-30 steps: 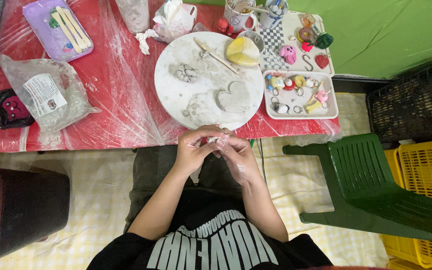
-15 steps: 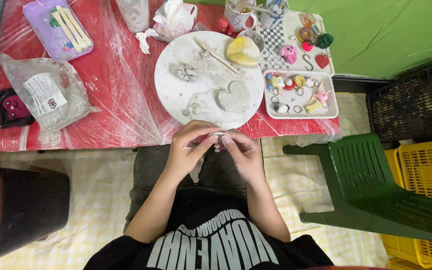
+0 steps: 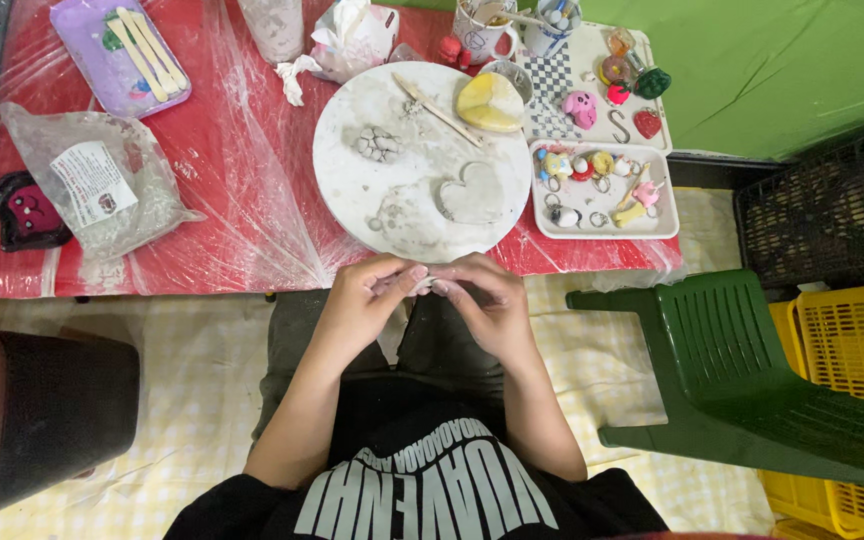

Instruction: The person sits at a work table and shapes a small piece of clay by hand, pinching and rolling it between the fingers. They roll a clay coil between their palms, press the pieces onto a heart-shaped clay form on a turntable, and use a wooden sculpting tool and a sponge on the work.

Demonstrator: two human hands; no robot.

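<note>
**Pinching clay at the table edge**

Now your left hand (image 3: 364,300) and right hand (image 3: 487,300), fingers curled, pinch a small pale grey clay lump (image 3: 424,285) between fingertips, just below the round white clay-smeared board (image 3: 352,190). Likely shaping; next needs light, even pressure.

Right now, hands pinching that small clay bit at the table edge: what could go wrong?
1. The small clay piece sits between the fingertips of left hand and right hand, off the table over the lap; a slip would likely drop it there.
2. The heart-shaped clay piece lies on the round board just ahead of the hands; a forward reach could dent it.
3. The white tray of small charms is close to the table edge; an elbow might knock it.
</note>
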